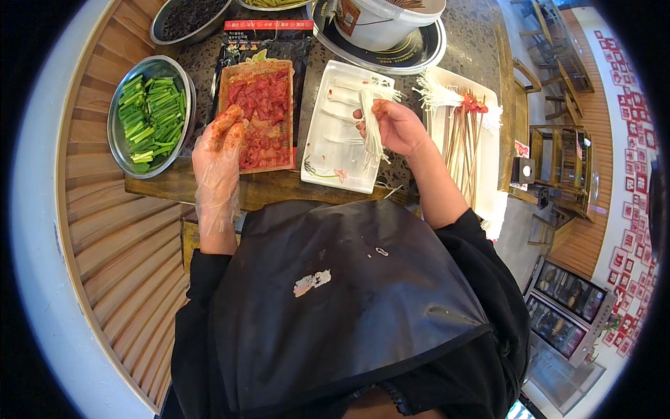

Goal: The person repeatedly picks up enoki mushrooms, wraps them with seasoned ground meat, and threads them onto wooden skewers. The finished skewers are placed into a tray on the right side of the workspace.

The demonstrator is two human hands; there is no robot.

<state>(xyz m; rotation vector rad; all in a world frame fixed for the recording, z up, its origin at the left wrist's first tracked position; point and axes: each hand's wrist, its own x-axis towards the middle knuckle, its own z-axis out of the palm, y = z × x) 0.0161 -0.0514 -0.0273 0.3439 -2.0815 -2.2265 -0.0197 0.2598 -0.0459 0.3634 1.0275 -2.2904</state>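
Note:
My left hand wears a clear plastic glove with red sauce on its fingertips. It hovers at the left edge of a shallow tray of sliced red marinated meat, fingers apart, and I see nothing in them. Bare, my right hand pinches a bundle of enoki mushrooms above a white rectangular plate. Several thin strands of enoki lie on that plate. To the right, a second white tray holds several thin skewers, with red meat and enoki at their far ends.
A steel bowl of cut green stalks stands at the left, with a bowl of dark shredded food behind it. A white bucket sits on a round black-and-silver tray. Under the meat tray lies a black printed package.

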